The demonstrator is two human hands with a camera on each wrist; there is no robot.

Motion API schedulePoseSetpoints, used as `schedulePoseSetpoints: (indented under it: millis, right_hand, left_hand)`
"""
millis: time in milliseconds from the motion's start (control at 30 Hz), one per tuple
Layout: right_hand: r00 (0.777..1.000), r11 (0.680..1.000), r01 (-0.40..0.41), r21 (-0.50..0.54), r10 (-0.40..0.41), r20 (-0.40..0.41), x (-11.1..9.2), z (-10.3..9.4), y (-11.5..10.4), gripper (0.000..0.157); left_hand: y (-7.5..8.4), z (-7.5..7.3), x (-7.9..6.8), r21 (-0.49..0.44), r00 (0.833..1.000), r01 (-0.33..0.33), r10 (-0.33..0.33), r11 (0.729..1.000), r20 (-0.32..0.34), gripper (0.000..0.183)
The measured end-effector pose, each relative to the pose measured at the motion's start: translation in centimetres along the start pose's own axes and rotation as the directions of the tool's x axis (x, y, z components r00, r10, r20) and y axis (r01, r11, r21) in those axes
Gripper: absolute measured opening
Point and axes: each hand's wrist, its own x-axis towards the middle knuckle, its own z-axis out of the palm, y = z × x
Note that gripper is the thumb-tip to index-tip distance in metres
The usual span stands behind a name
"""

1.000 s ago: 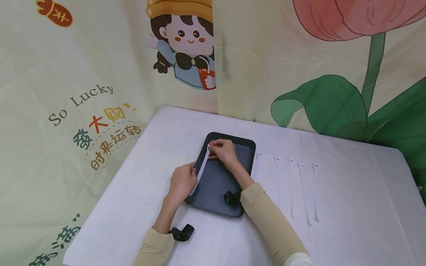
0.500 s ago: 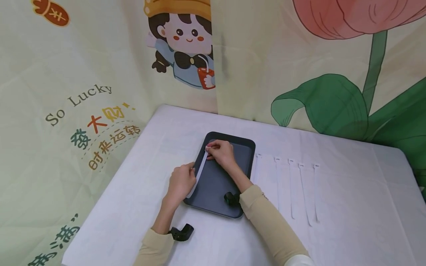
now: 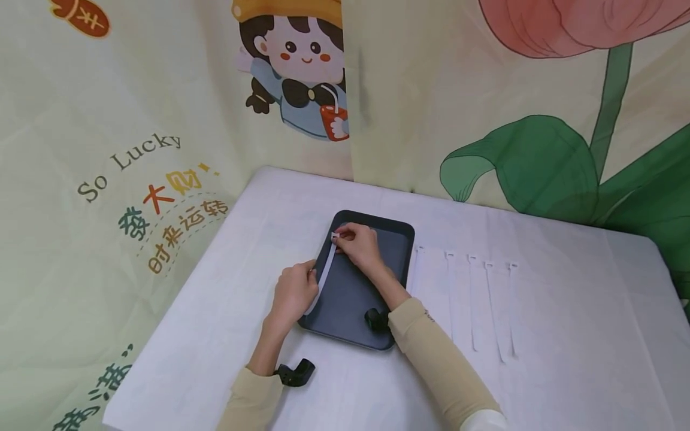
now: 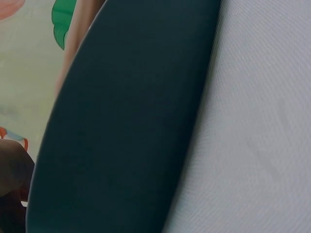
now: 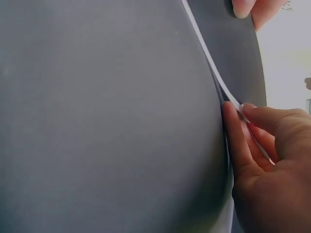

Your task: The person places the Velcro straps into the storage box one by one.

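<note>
A dark grey rectangular tray [image 3: 358, 293] lies on the table. My left hand [image 3: 293, 291] grips its left rim, thumb on the inner side. Along the left inner wall runs a white cable tie [image 3: 327, 269], its head near the far left corner. My right hand [image 3: 358, 245] reaches into the tray and pinches that head end. In the right wrist view, the thumb and fingers of the right hand [image 5: 272, 150] hold the cable tie [image 5: 203, 43] against the wall, and left fingertips [image 5: 243, 7] show at the rim. The tray's outer wall [image 4: 121, 116] fills much of the left wrist view.
Right of the tray, several more white cable ties [image 3: 490, 311] lie roughly parallel on the white tablecloth [image 3: 582, 323], heads toward the back. A printed cloth backdrop [image 3: 399, 120] rises behind the table. The right wrist's black camera [image 3: 375, 319] hangs over the tray's near right part.
My right hand has moved slightly left with the tie's head, toward the tray's left wall. The left hand keeps its hold on the rim. The head view has shifted a little.
</note>
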Motion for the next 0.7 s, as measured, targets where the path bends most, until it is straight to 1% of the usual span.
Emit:
schedulePoseSetpoints:
  millis: [133,233,333,533,700]
  right_hand:
    - [0.998,0.992,0.061,-0.114,-0.065,-0.024,0.60,-0.50,-0.51,0.016]
    - [0.996,0.981,0.086,-0.175,-0.091,-0.018,0.78,-0.72,-0.72,0.018]
    - [0.995,0.974,0.091,-0.209,-0.095,-0.009,0.63,-0.75,-0.64,0.019]
    - [0.994,0.971,0.093,-0.221,-0.104,-0.037,0.16,-0.44,-0.04,0.015]
    - [0.996,0.981,0.060,-0.182,-0.071,-0.054,-0.20,-0.35,0.24,0.013]
  left_hand:
    - [0.51,-0.21,0.56,-0.004,0.999,-0.028,0.028,1.000,-0.027,0.033]
    - [0.75,-0.36,0.73,-0.008,0.999,-0.025,0.024,1.000,-0.026,0.034]
    - [0.77,-0.40,0.59,-0.007,1.000,-0.010,0.010,1.000,-0.012,0.034]
    - [0.46,-0.28,0.12,-0.001,1.000,-0.008,0.008,1.000,-0.006,0.035]
    - [0.23,-0.15,-0.17,0.000,1.000,-0.008,0.008,1.000,0.000,0.034]
